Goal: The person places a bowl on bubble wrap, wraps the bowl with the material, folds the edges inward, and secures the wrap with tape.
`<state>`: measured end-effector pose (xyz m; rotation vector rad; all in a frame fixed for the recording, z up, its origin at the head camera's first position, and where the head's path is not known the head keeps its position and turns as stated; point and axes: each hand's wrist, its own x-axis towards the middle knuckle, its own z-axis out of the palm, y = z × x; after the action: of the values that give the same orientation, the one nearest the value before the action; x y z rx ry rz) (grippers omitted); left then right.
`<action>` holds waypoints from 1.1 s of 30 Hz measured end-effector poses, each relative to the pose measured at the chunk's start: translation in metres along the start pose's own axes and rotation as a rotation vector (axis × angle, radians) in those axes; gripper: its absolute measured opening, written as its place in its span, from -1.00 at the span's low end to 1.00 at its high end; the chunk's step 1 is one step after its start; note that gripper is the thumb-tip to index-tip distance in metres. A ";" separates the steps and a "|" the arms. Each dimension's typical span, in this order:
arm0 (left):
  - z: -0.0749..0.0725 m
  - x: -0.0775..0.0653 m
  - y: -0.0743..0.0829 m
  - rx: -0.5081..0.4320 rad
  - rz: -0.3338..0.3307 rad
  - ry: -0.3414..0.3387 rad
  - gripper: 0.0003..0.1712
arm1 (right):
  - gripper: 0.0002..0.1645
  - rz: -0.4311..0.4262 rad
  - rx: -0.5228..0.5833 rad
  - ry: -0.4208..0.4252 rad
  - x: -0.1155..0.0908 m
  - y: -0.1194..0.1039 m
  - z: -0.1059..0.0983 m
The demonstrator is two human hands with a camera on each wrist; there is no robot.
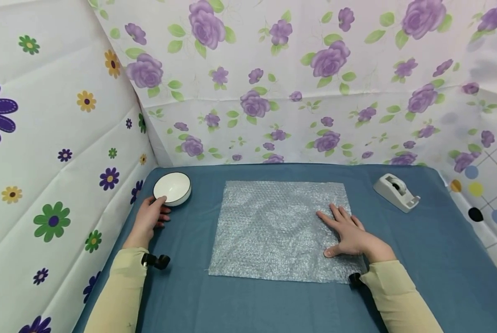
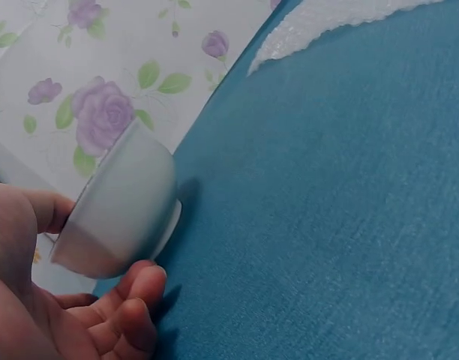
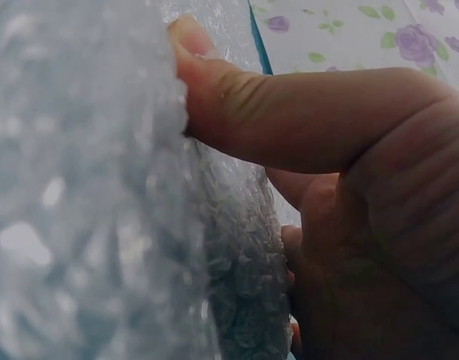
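A white bowl with a dark rim [image 1: 172, 187] stands upright at the back left of the table. My left hand [image 1: 146, 218] pinches its near side, the thumb over the rim and the fingers against the outside. From the left wrist view, the bowl [image 2: 128, 202] shows its outer wall and foot, with fingertips close to the base. A flat sheet of bubble wrap [image 1: 269, 231] lies mid-table. On its right part rests my right hand [image 1: 348, 236], fingers spread. In the right wrist view the thumb [image 3: 274, 116] touches the bubble wrap [image 3: 87, 202].
A white tape dispenser [image 1: 395, 192] stands at the back right, beyond the right hand. Blue cloth [image 1: 257, 305] covers the table. Flower-patterned sheets [image 1: 232, 83] hang behind it and along the left side; a dotted sheet [image 1: 490, 194] is at the right.
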<state>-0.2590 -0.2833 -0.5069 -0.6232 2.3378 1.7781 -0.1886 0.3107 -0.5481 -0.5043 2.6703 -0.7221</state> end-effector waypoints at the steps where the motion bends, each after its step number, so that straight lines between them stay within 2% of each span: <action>1: 0.001 0.001 0.000 -0.001 0.002 -0.005 -0.08 | 0.54 0.001 0.003 0.000 0.000 0.001 0.000; 13: 0.002 0.006 -0.005 -0.014 0.007 0.011 -0.18 | 0.61 0.014 -0.014 -0.019 0.007 0.012 0.003; 23: 0.006 0.004 -0.006 -0.026 0.016 0.032 -0.24 | 0.59 0.004 0.006 -0.068 0.008 0.004 -0.004; 27: 0.004 0.005 -0.007 -0.024 0.013 0.021 -0.27 | 0.59 -0.007 0.009 -0.067 0.009 0.005 -0.003; 33: 0.000 0.004 -0.003 -0.020 0.012 -0.035 -0.37 | 0.64 -0.015 0.008 -0.046 0.010 0.011 0.001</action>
<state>-0.2615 -0.2853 -0.5113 -0.5770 2.3081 1.8053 -0.1999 0.3148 -0.5569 -0.5330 2.6227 -0.7162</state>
